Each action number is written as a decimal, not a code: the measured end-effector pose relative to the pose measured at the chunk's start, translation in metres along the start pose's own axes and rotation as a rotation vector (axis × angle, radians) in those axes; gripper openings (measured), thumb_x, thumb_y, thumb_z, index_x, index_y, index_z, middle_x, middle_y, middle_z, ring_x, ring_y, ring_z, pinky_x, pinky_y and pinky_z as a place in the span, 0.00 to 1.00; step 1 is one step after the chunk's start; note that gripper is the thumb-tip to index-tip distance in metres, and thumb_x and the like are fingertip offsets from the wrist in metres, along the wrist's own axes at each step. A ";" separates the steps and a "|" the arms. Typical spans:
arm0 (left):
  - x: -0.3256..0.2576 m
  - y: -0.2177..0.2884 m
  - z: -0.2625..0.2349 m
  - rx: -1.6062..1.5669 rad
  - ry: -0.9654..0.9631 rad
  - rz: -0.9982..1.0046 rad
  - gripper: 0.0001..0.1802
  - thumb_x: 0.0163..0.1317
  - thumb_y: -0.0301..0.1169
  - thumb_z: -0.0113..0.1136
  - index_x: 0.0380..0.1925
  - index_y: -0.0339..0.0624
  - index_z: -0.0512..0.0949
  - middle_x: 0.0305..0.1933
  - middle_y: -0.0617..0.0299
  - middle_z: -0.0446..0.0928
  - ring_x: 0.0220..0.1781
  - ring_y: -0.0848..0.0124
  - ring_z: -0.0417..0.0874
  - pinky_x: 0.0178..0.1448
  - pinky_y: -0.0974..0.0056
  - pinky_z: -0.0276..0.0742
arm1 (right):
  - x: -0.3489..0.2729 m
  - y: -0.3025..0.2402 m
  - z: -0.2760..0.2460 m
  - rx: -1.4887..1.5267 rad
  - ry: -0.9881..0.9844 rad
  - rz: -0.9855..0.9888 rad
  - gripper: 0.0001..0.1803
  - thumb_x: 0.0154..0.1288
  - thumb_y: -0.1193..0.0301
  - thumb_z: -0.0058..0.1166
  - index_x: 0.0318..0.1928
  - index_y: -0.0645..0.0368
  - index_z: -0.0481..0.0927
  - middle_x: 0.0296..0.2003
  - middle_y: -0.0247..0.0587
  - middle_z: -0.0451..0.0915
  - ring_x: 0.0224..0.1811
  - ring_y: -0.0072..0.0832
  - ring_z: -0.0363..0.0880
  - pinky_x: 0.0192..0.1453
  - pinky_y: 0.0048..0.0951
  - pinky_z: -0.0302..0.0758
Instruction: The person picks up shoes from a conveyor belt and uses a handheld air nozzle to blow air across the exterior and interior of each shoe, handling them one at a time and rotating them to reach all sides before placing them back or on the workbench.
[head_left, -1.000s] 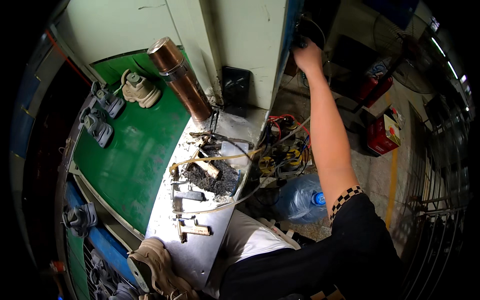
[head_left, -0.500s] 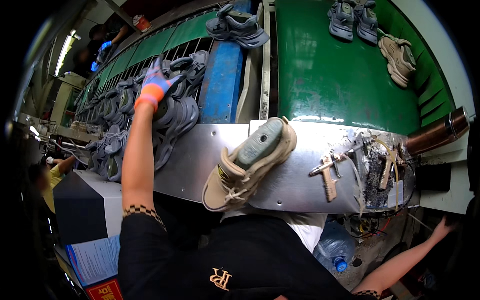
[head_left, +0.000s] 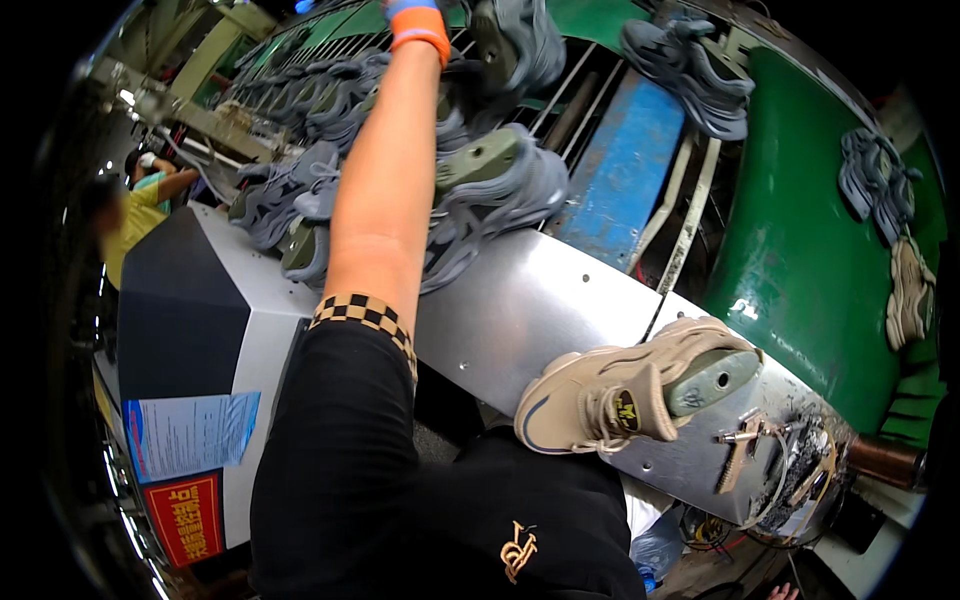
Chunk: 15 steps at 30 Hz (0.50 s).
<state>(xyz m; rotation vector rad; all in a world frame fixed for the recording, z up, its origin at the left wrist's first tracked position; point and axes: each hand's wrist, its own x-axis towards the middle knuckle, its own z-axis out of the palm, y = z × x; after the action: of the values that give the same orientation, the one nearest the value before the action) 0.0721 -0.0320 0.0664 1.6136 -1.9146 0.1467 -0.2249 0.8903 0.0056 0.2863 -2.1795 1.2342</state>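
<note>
My left hand, in a blue glove with an orange cuff, reaches far forward over the racked grey shoes. The top edge of the picture cuts off its fingers, so their grip is hidden. Closest to it is a grey sneaker standing tilted on the rack. Only the fingertips of my right hand show at the lower edge; they look apart, with nothing seen in them. A beige sneaker with a green shoe last inside lies on the metal plate in front of me, touched by neither hand.
Many grey sneakers crowd the wire rack at left. A blue beam divides it from a green belt carrying grey shoes and a beige one. Spray guns lie near a copper-coloured pipe. A grey cabinet stands left.
The view has swung left, so the beige sneaker appears farther right. My left arm reaches farther forward over the rack. My right arm has dropped almost out of the picture.
</note>
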 end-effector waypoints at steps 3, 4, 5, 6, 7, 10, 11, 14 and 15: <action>0.007 -0.074 -0.062 0.117 0.020 0.037 0.28 0.57 0.47 0.57 0.53 0.40 0.77 0.55 0.47 0.77 0.58 0.52 0.77 0.63 0.54 0.71 | 0.014 -0.039 0.022 0.010 -0.036 -0.073 0.26 0.67 0.73 0.56 0.61 0.70 0.65 0.46 0.51 0.81 0.41 0.38 0.83 0.40 0.35 0.84; 0.012 -0.102 -0.083 0.176 0.008 0.045 0.28 0.57 0.46 0.57 0.53 0.40 0.77 0.55 0.47 0.77 0.57 0.52 0.77 0.63 0.54 0.71 | 0.016 -0.049 0.028 0.051 -0.040 -0.075 0.26 0.66 0.73 0.57 0.61 0.70 0.65 0.46 0.51 0.81 0.42 0.38 0.83 0.40 0.35 0.84; 0.013 -0.130 -0.103 0.231 -0.005 0.053 0.27 0.57 0.45 0.57 0.53 0.40 0.77 0.55 0.48 0.78 0.57 0.53 0.77 0.62 0.54 0.71 | 0.018 -0.057 0.031 0.086 -0.037 -0.078 0.27 0.66 0.73 0.57 0.61 0.70 0.64 0.47 0.52 0.80 0.42 0.38 0.83 0.40 0.36 0.83; 0.015 -0.157 -0.124 0.277 -0.033 0.056 0.27 0.57 0.44 0.57 0.53 0.40 0.77 0.55 0.48 0.78 0.57 0.53 0.77 0.62 0.54 0.71 | 0.016 -0.067 0.036 0.118 -0.031 -0.070 0.27 0.66 0.73 0.57 0.62 0.70 0.64 0.48 0.53 0.80 0.43 0.38 0.83 0.40 0.36 0.83; 0.018 -0.179 -0.142 0.317 -0.076 0.066 0.26 0.58 0.44 0.57 0.53 0.39 0.77 0.54 0.49 0.78 0.56 0.53 0.77 0.62 0.55 0.71 | 0.011 -0.094 0.047 0.201 0.002 -0.011 0.27 0.62 0.76 0.59 0.58 0.72 0.65 0.45 0.52 0.79 0.38 0.35 0.82 0.40 0.33 0.82; 0.016 -0.276 -0.175 0.343 -0.269 0.116 0.25 0.58 0.42 0.57 0.53 0.39 0.77 0.54 0.50 0.78 0.56 0.55 0.77 0.62 0.55 0.72 | 0.011 -0.095 0.046 0.046 -0.197 0.056 0.25 0.72 0.74 0.42 0.65 0.73 0.60 0.61 0.58 0.70 0.59 0.42 0.75 0.64 0.40 0.72; 0.013 -0.301 -0.176 0.315 -0.337 0.134 0.25 0.58 0.41 0.57 0.52 0.39 0.77 0.54 0.50 0.78 0.55 0.55 0.77 0.61 0.56 0.72 | 0.006 -0.107 0.058 0.173 -0.206 0.109 0.26 0.71 0.75 0.43 0.66 0.73 0.59 0.61 0.58 0.70 0.60 0.42 0.74 0.65 0.40 0.70; -0.002 -0.370 -0.174 0.201 -0.470 0.143 0.23 0.59 0.39 0.58 0.52 0.38 0.77 0.53 0.51 0.79 0.54 0.57 0.78 0.61 0.56 0.72 | -0.014 -0.153 0.099 0.279 -0.360 0.027 0.28 0.68 0.77 0.47 0.67 0.69 0.59 0.59 0.56 0.72 0.55 0.36 0.77 0.64 0.36 0.69; -0.003 -0.367 -0.182 0.176 -0.489 0.150 0.23 0.59 0.38 0.58 0.52 0.38 0.77 0.53 0.52 0.79 0.54 0.57 0.78 0.61 0.57 0.72 | -0.020 -0.153 0.109 0.414 -0.428 0.028 0.29 0.67 0.78 0.47 0.68 0.67 0.60 0.58 0.55 0.73 0.54 0.35 0.77 0.63 0.35 0.70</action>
<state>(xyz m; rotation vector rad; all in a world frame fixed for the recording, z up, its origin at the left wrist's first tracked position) 0.4803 -0.0364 0.1000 1.7347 -2.4544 -0.0240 -0.1822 0.7147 0.0593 0.7512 -2.2532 1.7689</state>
